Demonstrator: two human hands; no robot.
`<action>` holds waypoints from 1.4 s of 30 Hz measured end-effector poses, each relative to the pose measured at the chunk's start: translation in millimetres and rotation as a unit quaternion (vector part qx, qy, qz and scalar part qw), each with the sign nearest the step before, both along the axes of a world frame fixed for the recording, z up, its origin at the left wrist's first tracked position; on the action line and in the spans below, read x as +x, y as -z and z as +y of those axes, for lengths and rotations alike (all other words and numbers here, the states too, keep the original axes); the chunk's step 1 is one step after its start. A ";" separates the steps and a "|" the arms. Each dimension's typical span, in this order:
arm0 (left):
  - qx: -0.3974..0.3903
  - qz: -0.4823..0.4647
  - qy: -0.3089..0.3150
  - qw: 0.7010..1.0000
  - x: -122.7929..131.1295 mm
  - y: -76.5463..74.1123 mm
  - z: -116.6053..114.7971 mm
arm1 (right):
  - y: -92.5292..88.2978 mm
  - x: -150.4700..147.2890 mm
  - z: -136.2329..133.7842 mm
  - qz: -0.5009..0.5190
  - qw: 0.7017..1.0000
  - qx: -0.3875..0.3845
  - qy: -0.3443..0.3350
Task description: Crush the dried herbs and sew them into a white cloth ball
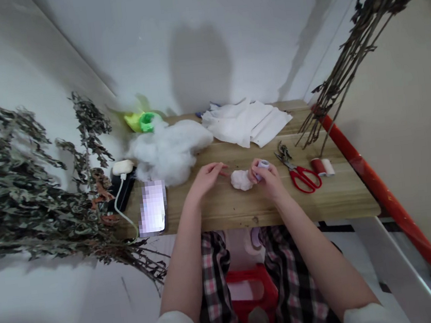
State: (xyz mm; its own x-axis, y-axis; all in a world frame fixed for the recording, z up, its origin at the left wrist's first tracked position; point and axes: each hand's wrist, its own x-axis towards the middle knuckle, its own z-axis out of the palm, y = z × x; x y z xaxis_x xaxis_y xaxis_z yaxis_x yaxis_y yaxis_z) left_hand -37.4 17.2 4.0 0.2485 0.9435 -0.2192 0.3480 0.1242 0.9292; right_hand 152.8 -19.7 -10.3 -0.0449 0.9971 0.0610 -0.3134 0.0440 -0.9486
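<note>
A small white, lumpy bundle (241, 180) lies on the wooden table (221, 210), between my two hands. My right hand (264, 175) is closed around a pale lilac spool (262, 165), its fingertips at the bundle's right side. To the left of the bundle is my left hand (211, 176), thumb and fingers drawn together near a thin reddish strand; whether anything finer is held in them is too small to tell. Red-handled scissors (305, 178) rest to the right, beside a dark red spool (318, 167) and a white spool (328, 166).
Fluffy white stuffing (171, 151) and white cloth pieces (248, 121) lie at the back. A phone (153, 207), a power strip with a charger (122, 167) and dried plants (20, 194) are at the left. More dried stems (347, 58) lean at the right.
</note>
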 end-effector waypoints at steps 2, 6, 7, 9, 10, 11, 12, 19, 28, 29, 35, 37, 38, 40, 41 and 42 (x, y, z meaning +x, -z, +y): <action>0.004 0.029 0.014 0.999 -2.7 -0.2 -0.8 | 0.8 -0.1 0.4 -0.006 1.000 0.005 -0.005; -0.063 0.032 0.104 0.992 -0.7 -0.7 -5.3 | 1.8 -1.2 1.0 -0.019 1.000 0.011 -0.008; -0.075 0.028 0.118 0.990 0.4 -1.0 -6.5 | 2.2 -1.4 1.2 -0.022 1.000 0.011 -0.007; -0.083 0.023 0.131 0.988 2.2 -1.3 -8.4 | 2.8 -1.6 1.5 -0.028 0.999 0.014 -0.006; -0.081 0.021 0.132 0.988 2.8 -1.3 -8.8 | 3.0 -1.6 1.5 -0.030 0.999 0.017 -0.005; -0.077 0.018 0.131 0.988 3.3 -1.1 -8.9 | 3.1 -1.5 1.5 -0.030 0.999 0.021 -0.005; -0.071 0.014 0.131 0.989 3.7 -0.8 -8.7 | 3.0 -1.4 1.4 -0.030 0.999 0.023 -0.007; -0.044 0.000 0.149 0.988 5.3 1.4 -5.7 | 0.7 -2.2 1.6 -0.043 0.999 0.016 -0.002; -0.003 -0.032 0.142 0.989 -2.0 3.5 -2.3 | 1.0 -1.8 1.7 -0.056 0.998 0.019 0.000; 0.015 -0.030 0.131 0.991 -0.5 3.2 -2.6 | 1.9 -1.9 2.0 -0.053 0.998 0.019 0.000; 0.074 0.020 0.130 0.989 11.9 -0.6 -5.4 | 3.5 -2.0 2.8 -0.066 0.998 0.017 -0.002; 0.074 0.030 0.131 0.988 13.0 -1.2 -5.6 | 2.8 -1.9 2.5 -0.067 0.998 0.017 -0.001; 0.072 0.034 0.132 0.988 12.8 -1.2 -5.4 | 2.6 -1.8 2.5 -0.067 0.998 0.017 -0.002; 0.064 0.034 0.138 0.988 11.3 0.0 -4.7 | 2.5 -1.6 2.6 -0.067 0.998 0.015 -0.003; 0.060 0.028 0.143 0.988 10.1 1.0 -4.2 | 2.5 -1.6 2.7 -0.066 0.998 0.015 -0.004; 0.056 0.019 0.147 0.987 8.7 2.3 -3.5 | 2.6 -1.5 2.8 -0.066 0.998 0.016 -0.004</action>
State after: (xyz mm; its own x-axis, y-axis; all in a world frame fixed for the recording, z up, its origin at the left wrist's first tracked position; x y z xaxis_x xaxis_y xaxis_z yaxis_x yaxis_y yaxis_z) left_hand -28.6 13.7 1.7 0.5092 0.8506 -0.1313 0.3887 -0.0912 0.9168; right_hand 151.2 -16.9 -12.9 -0.0630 0.9944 0.0850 -0.1861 0.0720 -0.9799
